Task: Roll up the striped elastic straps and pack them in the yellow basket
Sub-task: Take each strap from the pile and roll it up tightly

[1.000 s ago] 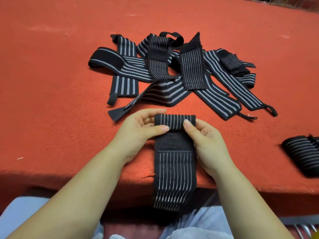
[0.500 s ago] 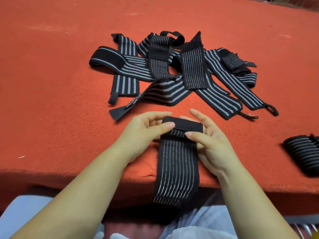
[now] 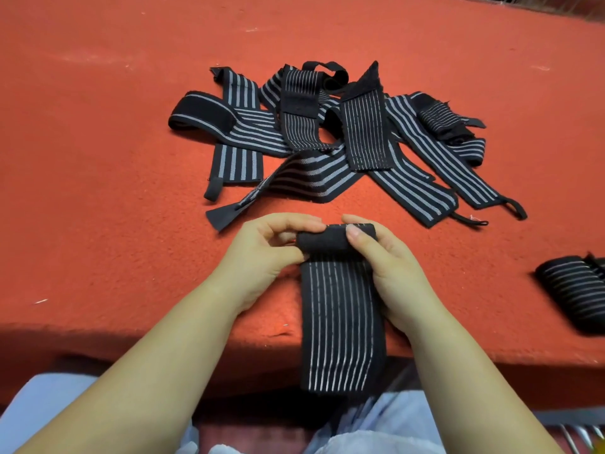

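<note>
- Gripping the rolled top end of a black elastic strap with thin white stripes (image 3: pixel 340 309), the left hand (image 3: pixel 262 257) pinches the roll's left end between thumb and curled fingers, while the right hand (image 3: pixel 389 270) curls over its right end, thumb on top.
- That strap lies on the red felt-covered table (image 3: pixel 98 191) near its front edge; its unrolled tail hangs over the edge toward the person's lap in pale blue cloth (image 3: pixel 386 427).
- Just beyond the hands, a tangled heap of loose black-and-white striped straps (image 3: pixel 327 136) sprawls across the table, overlapping each other; one pointed black end (image 3: pixel 222 216) reaches close to the left hand's knuckles.
- At the right border sits a dark rolled striped bundle (image 3: pixel 573 290), cut off by the frame, probably a finished roll.
- Some thin metal bars (image 3: pixel 576 434) show at the bottom right corner, too cropped to identify.
</note>
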Demonstrator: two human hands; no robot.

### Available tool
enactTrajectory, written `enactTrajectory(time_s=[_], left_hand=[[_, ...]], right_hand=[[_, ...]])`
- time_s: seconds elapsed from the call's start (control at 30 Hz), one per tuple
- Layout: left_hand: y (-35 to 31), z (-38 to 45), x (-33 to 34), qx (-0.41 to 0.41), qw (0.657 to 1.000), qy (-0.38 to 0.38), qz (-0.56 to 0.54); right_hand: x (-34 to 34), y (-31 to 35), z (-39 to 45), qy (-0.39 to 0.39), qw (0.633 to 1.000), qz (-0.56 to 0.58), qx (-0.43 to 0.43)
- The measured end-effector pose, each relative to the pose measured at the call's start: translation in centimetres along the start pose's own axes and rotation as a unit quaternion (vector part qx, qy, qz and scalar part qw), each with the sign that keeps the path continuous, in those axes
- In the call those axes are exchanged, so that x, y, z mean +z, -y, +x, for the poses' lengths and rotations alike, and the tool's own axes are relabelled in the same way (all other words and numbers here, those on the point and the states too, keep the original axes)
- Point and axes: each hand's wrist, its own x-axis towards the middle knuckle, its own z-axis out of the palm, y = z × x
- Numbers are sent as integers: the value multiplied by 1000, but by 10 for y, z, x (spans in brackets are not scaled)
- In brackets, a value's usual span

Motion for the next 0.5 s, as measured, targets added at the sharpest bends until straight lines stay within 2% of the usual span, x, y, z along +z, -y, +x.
enactTrajectory(time_s=[0.1, 0.23, 0.37, 0.5], left_hand=[[-1, 0, 0, -28, 998, 48, -43], [-6, 0, 5, -40, 998, 45, 10], [-8, -3, 5, -38, 999, 17, -4], [-7, -16, 15, -34, 999, 31, -2]], right_hand=[[-5, -1, -1, 33, 998, 55, 3], [-8, 2, -5, 63, 995, 81, -6], [-3, 3, -6, 18, 999, 38, -13], [9, 11, -10, -33, 998, 46, 16]])
